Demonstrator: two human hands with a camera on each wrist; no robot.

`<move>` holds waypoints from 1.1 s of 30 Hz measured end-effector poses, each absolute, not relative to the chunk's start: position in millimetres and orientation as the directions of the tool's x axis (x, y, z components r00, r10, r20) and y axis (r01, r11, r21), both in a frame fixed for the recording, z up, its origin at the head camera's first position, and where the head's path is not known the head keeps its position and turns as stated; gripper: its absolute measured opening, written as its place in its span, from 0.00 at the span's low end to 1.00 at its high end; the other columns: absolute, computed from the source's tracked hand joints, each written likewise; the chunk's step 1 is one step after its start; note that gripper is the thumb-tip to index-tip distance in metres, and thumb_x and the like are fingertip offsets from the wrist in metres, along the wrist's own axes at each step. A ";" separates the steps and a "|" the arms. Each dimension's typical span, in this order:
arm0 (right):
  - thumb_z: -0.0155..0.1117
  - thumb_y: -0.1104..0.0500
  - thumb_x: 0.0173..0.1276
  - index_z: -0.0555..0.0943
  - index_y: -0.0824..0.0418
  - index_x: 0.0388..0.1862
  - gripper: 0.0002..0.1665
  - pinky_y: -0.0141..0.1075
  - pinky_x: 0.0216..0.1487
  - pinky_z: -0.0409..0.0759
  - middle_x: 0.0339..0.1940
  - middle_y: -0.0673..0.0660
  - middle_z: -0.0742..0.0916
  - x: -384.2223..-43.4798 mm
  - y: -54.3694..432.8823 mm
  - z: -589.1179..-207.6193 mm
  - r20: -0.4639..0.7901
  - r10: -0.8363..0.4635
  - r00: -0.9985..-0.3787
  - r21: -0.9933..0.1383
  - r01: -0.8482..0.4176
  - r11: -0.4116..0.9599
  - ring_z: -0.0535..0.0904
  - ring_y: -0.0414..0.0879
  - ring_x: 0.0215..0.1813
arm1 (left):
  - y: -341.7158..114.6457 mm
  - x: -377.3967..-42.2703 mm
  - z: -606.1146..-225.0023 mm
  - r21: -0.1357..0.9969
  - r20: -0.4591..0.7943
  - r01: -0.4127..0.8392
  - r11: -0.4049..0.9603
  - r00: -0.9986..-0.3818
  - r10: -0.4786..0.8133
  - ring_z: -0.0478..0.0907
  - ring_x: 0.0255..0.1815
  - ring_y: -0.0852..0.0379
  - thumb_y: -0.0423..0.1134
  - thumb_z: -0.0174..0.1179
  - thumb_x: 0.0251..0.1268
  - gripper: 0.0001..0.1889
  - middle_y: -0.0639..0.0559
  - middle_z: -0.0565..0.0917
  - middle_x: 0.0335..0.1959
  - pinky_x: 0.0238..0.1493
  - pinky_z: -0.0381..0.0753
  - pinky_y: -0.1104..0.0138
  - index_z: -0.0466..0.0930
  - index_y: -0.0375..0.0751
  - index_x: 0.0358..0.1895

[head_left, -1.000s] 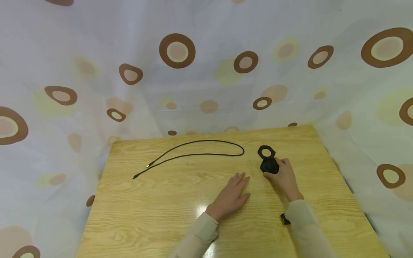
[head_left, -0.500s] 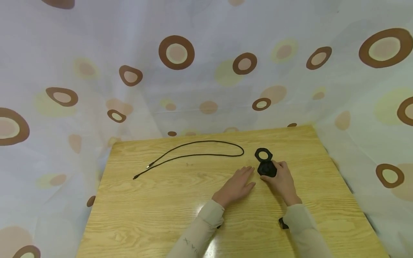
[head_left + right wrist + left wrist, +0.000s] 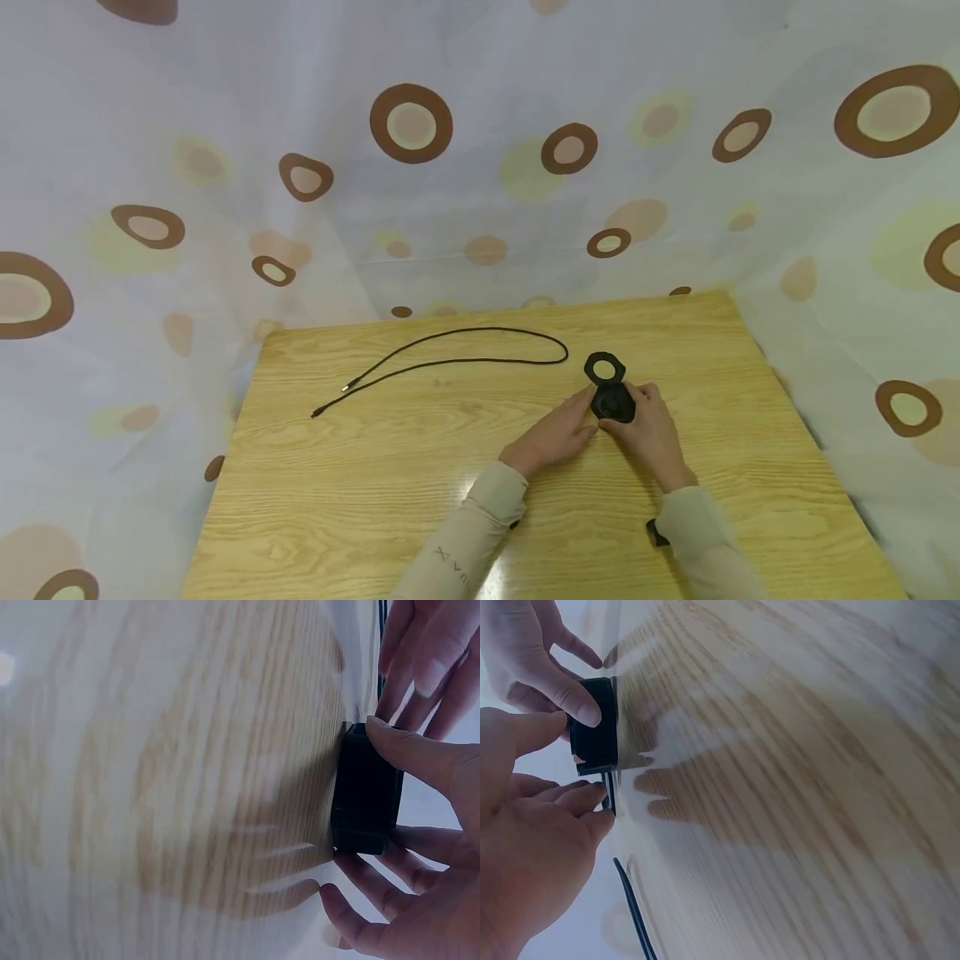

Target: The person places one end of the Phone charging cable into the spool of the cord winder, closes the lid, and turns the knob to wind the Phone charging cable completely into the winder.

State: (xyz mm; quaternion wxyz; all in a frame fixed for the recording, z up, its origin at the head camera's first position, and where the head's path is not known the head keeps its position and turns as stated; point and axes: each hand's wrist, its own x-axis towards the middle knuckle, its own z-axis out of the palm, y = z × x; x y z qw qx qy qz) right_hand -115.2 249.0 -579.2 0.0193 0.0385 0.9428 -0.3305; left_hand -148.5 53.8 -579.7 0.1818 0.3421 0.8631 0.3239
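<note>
Counting up, we see one black case, its one lid open on the far side with a single round hole, and one black cable with two plugs, all on one counter. The case sits right of the middle; wood lies between the lid and the far edge, where the spotted cloth rises. We find the cable's bend near the lid, apart from it, and the right edge well off. The right hand holds the case between thumb and fingers. The left hand has fingers nearly straight at the case's left side; we cannot tell whether it touches.
</note>
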 end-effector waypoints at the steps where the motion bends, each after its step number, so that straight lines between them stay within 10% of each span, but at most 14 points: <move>1: 0.77 0.53 0.69 0.63 0.78 0.79 0.51 0.69 0.69 0.72 0.66 0.75 0.72 -114.2 247.6 -578.6 -0.060 0.059 -0.996 -0.625 0.083 0.776 0.74 0.75 0.67 | 55.0 -149.0 -580.6 0.687 -0.083 0.475 0.550 -0.701 0.708 0.52 0.89 0.51 0.42 0.47 0.88 0.36 0.42 0.52 0.88 0.87 0.57 0.59 0.41 0.37 0.87; 33: 0.80 0.60 0.64 0.70 0.76 0.75 0.45 0.53 0.55 0.79 0.56 0.68 0.82 -100.4 235.3 -582.9 -0.043 -0.132 -0.990 -0.632 -0.076 0.771 0.80 0.56 0.52 | 37.9 -137.2 -579.0 0.533 -0.049 0.517 0.669 -0.771 0.635 0.73 0.79 0.49 0.47 0.61 0.79 0.35 0.42 0.73 0.79 0.77 0.74 0.63 0.64 0.36 0.81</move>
